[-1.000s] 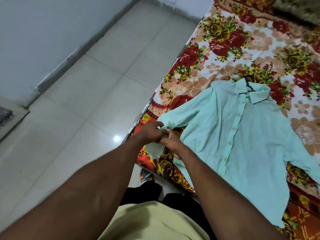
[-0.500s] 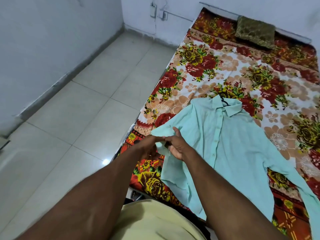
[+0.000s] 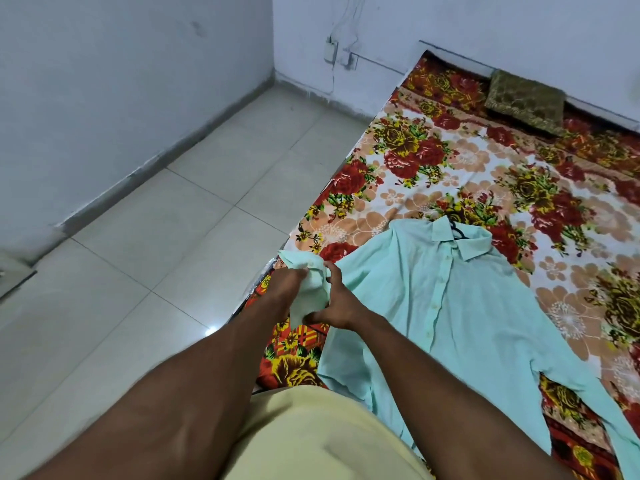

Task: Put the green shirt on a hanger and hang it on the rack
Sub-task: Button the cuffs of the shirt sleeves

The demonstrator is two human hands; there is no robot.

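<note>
On the floral bedspread (image 3: 415,188) the green shirt (image 3: 450,323) is lying, its sleeve (image 3: 360,270) (flat moments ago) being bunched at nine o'clock. The left hand (image 3: 289,289) is clutching the cuff (image 3: 298,259), the right hand (image 3: 341,306) curling round it. The hanger (image 3: 458,233) is already sitting in the collar (image 3: 474,244), so racking looks near.

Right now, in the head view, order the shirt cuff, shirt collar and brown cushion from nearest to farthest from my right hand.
1. shirt cuff, gripped by the right hand itself.
2. shirt collar, up and to the right.
3. brown cushion, farthest back, upper right.
</note>
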